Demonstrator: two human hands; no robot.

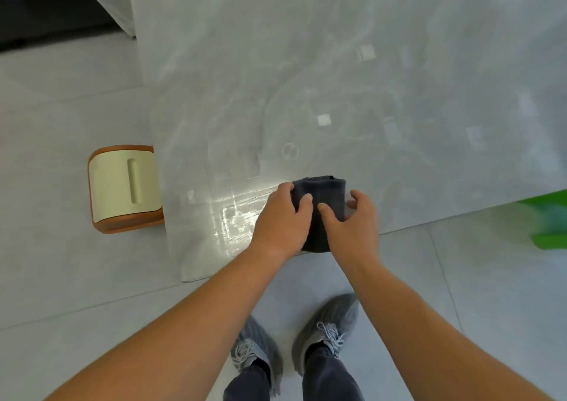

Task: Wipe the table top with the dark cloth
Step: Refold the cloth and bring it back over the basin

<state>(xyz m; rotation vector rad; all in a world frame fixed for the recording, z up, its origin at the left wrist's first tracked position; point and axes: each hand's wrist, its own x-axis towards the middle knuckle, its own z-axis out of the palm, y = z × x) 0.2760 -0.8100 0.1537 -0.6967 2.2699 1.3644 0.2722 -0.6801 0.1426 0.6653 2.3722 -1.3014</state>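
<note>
A folded dark grey cloth (pixel 325 200) lies on the glossy grey marble table top (pixel 337 78), close to its near edge. My left hand (pixel 282 219) grips the cloth's left side, fingers curled over its edge. My right hand (pixel 354 221) holds the cloth's right side, thumb on top and fingers curved round the far right edge. The cloth's lower part is hidden between my two hands. A wet, shiny streaked patch (pixel 236 216) shows on the table just left of the cloth.
A cream and brown stool or chair (pixel 122 188) stands against the table's left edge. Something green (pixel 549 222) sits on the floor at the right. My feet in grey shoes (pixel 331 330) stand on the tiled floor below the table edge.
</note>
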